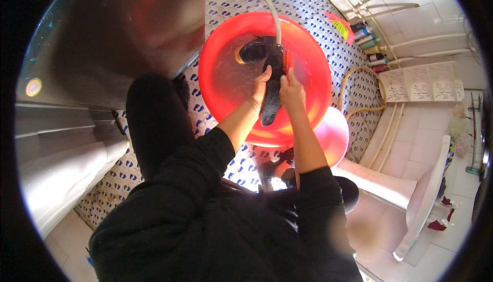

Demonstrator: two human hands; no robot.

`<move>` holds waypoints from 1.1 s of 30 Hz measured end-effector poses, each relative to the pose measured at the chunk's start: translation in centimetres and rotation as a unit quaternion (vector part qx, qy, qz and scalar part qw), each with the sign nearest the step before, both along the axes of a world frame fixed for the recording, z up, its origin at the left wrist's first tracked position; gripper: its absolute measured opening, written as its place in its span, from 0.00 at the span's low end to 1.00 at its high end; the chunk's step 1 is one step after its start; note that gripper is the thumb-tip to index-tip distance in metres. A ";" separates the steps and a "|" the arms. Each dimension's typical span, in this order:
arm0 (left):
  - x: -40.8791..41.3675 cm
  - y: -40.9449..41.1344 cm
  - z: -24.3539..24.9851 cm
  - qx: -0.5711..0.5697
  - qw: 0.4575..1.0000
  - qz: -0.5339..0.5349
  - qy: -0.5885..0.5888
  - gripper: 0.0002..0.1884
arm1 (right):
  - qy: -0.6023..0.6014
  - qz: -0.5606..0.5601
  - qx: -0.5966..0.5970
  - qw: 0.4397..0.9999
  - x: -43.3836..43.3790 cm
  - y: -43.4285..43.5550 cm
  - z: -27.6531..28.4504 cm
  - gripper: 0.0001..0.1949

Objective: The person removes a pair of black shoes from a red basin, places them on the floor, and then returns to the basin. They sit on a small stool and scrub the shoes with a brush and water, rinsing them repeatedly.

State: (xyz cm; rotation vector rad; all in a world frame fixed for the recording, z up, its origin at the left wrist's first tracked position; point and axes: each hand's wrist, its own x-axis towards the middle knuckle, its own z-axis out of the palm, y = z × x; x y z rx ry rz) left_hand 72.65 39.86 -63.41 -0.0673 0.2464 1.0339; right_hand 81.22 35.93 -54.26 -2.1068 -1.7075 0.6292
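A red plastic basin (215, 103) holding water stands on the floor before me. Over its near side, my left hand (262, 85) grips a dark, wet shoe (272, 99) by its edge, its grey end pointing towards me. On the shoe's right side my right hand (292, 91) is closed around a red scrubbing brush (288, 59), whose bristles I cannot make out. Another black shoe with a yellowish rim (252, 51) lies in the water at the upper left. A pale hose (269, 2) hangs into the basin, its end at the far end of the held shoe.
A pink-white round basin (336, 137) touches the red one at lower right. Beyond it are a coiled hose (344, 83), a white rack (420, 83), several bottles (371, 43) by the wall and a washbasin (418, 205). A large dark glossy surface (115, 31) stands at left.
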 end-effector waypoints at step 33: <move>-2.4 0.1 -0.3 -0.038 0.995 0.011 0.093 0.26 | 0.014 0.075 -0.081 0.994 -0.6 -8.9 -1.5 0.28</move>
